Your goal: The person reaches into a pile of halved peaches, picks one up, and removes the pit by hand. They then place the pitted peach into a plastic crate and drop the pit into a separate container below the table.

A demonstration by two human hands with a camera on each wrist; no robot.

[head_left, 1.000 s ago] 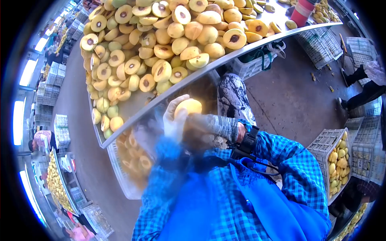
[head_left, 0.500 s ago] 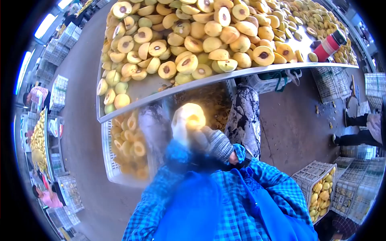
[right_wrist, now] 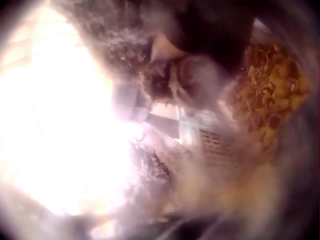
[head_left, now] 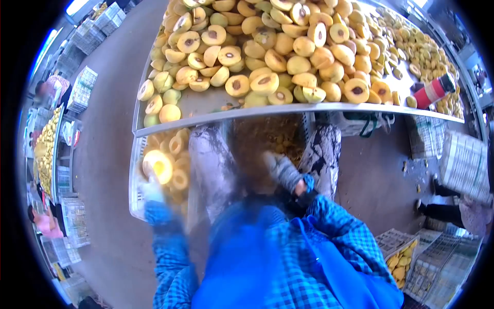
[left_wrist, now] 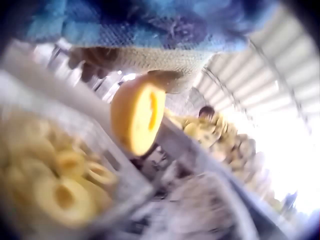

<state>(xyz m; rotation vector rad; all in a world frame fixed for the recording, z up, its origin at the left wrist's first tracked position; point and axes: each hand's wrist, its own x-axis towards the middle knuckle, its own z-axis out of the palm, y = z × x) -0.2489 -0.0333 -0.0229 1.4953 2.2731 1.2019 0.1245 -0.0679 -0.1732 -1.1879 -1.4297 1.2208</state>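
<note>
Peach half (head_left: 158,166) is sitting in the left hand (head_left: 151,190), out at the person's left and below the table (head_left: 288,109) edge. It is hanging right over the white crate (head_left: 135,195), clear of the fruit inside. In the left wrist view the gloved fingers (left_wrist: 165,77) are pinching the peach half (left_wrist: 136,117) by its top rim, with the cut face turned sideways and the piece standing on edge. The view is blurring, so finer grip detail isn't showing.

Pitted halves (head_left: 177,177) are lying in that crate, hollow side up; the same rings (left_wrist: 65,195) are showing under the held piece in the wrist view.

Right hand (head_left: 280,172), in a grey knit glove, is hanging near the body under the table edge, well apart from the left hand. Both the head and right wrist views are smearing here, so I can't tell if its fingers are spread or curled, or if it's holding anything.

Halved fruit pile (head_left: 267,51) is covering the tabletop. A red cylinder (head_left: 433,91) is lying at its right end.
</note>
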